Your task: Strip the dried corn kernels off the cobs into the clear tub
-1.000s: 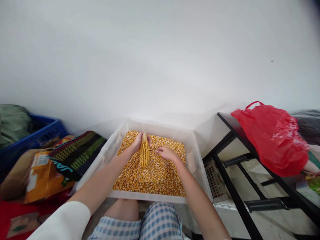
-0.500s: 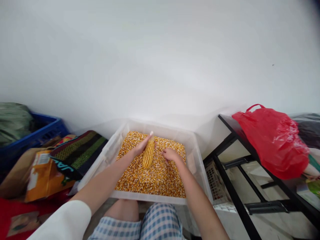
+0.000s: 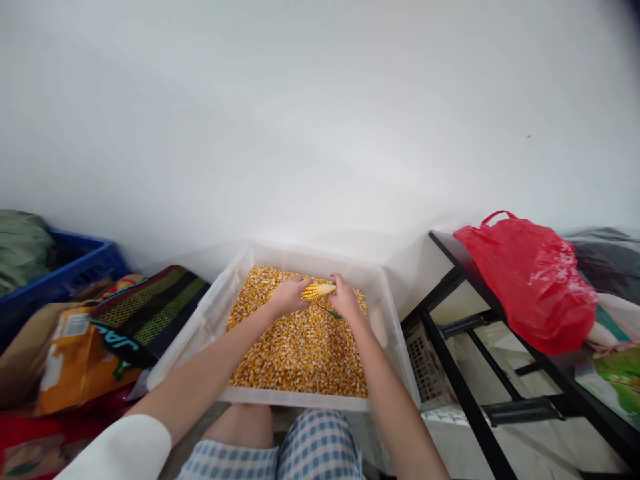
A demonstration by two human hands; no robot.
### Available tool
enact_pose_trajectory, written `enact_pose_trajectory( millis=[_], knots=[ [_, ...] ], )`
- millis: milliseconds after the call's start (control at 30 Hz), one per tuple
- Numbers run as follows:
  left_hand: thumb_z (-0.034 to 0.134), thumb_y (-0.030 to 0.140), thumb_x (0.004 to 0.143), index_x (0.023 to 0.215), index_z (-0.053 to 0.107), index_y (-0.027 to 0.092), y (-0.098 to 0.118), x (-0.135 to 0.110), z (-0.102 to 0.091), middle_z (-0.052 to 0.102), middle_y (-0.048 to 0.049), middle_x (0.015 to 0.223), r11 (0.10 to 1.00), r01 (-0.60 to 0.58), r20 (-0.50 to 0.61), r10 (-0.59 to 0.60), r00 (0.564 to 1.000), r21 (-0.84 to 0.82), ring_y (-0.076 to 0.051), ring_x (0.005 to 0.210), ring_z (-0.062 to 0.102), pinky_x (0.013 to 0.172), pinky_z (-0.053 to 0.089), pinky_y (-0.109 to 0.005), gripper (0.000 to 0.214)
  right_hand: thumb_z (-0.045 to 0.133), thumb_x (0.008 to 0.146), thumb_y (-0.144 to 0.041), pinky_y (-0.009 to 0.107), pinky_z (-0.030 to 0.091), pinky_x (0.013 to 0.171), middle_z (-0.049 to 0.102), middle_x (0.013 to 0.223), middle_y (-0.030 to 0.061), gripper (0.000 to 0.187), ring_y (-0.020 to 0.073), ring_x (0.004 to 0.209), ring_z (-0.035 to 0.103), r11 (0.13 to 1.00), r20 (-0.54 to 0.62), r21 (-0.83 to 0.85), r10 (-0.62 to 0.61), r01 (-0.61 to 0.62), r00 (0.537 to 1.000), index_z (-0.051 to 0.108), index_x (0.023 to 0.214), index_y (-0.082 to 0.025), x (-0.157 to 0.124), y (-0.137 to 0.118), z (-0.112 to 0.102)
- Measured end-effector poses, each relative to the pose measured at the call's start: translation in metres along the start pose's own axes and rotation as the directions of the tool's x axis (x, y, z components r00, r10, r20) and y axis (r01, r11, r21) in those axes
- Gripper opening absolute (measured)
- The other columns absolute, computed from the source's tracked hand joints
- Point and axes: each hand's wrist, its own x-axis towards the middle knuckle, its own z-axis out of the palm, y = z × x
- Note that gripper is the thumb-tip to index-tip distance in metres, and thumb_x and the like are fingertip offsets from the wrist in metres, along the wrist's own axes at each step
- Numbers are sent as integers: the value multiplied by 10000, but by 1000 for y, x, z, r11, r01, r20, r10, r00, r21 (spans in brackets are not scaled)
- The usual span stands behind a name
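Crosswise above loose maize kernels [image 3: 295, 347] in a plastic tub [image 3: 295, 397], the stiff, light corn cob [image 3: 316, 291], best held by its ends, sits between the half-closed left hand [image 3: 289, 297] and right hand [image 3: 345, 298], both gripping it.

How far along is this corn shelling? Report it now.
Done: loose kernels already fill the clear plastic tub. In hand: the left hand holds a corn cob, the right hand at its tip, a thin green tool just below. Left: kernels still on that cob; no other cob shows.
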Motion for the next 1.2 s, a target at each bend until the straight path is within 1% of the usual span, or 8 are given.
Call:
enact_pose_trajectory(
  millis=[133, 400, 533, 667, 800, 967, 1100, 1200],
  knots=[
    [592, 311, 657, 1082, 514, 229, 0, 0, -7, 546, -75, 972, 990, -60, 10, 59, 998, 131, -232, 968, 505, 761, 426, -306, 440, 464, 744, -129, 243, 395, 764, 584, 1011, 46, 418, 150, 883, 539, 1000, 0, 4, -18, 18, 1000, 428, 1156, -191, 0, 0, 1],
    [598, 299, 663, 1114, 489, 234, 4, 1, -8, 523, -85, 1005, 975, -86, 29, 82, 996, 206, -239, 980, 479, 760, 423, -325, 468, 459, 759, -121, 249, 378, 831, 582, 1065, 56, 348, 159, 958, 527, 996, 41, -66, -50, 53, 998, 498, 1100, -181, -1, 0, 3],
    [572, 288, 682, 1093, 489, 234, 6, 2, -7, 525, -86, 1021, 975, -79, 43, 72, 996, 208, -242, 990, 489, 753, 424, -324, 423, 476, 767, -138, 264, 354, 887, 571, 1065, 59, 306, 166, 1013, 487, 985, 66, -127, -105, 112, 992, 511, 1068, -183, -4, -12, 2],
    [531, 275, 708, 1092, 477, 216, 10, 2, -5, 558, -95, 971, 981, -60, 100, 42, 994, 187, -244, 908, 549, 730, 431, -334, 392, 474, 763, -111, 309, 329, 932, 548, 1085, 93, 329, 190, 1066, 447, 966, 95, -212, -132, 150, 987, 494, 1088, -158, -7, -28, 7],
    [535, 265, 702, 1097, 466, 215, 14, 0, -5, 590, -101, 949, 987, -2, 153, -24, 988, 163, -257, 888, 573, 741, 429, -352, 404, 525, 751, -137, 324, 370, 882, 553, 1058, 112, 366, 209, 1018, 487, 949, 114, -292, -85, 115, 990, 465, 1111, -138, -7, -38, 14],
    [542, 323, 705, 1060, 484, 205, 14, -1, -11, 608, -112, 953, 986, 38, 157, -63, 986, 160, -270, 899, 576, 750, 426, -366, 378, 545, 761, -239, 302, 426, 745, 592, 940, 105, 251, 210, 883, 560, 932, 121, -355, -29, 71, 992, 497, 981, -128, -5, -45, 16],
    [575, 412, 679, 999, 518, 187, 13, -6, -23, 619, -132, 940, 985, 45, 157, -72, 985, 169, -292, 900, 578, 748, 425, -381, 395, 563, 755, -398, 281, 438, 700, 603, 932, 98, 353, 203, 850, 582, 918, 153, -374, -75, 128, 985, 490, 981, -137, -11, -54, 8],
    [594, 411, 657, 996, 517, 197, 16, -15, -37, 625, -120, 952, 986, 34, 167, -62, 984, 161, -281, 897, 584, 758, 422, -373, 408, 546, 783, -341, 275, 438, 701, 607, 932, 93, 290, 193, 845, 588, 895, 187, -401, -130, 196, 974, 490, 988, -143, -19, -60, -8]
  ],
)
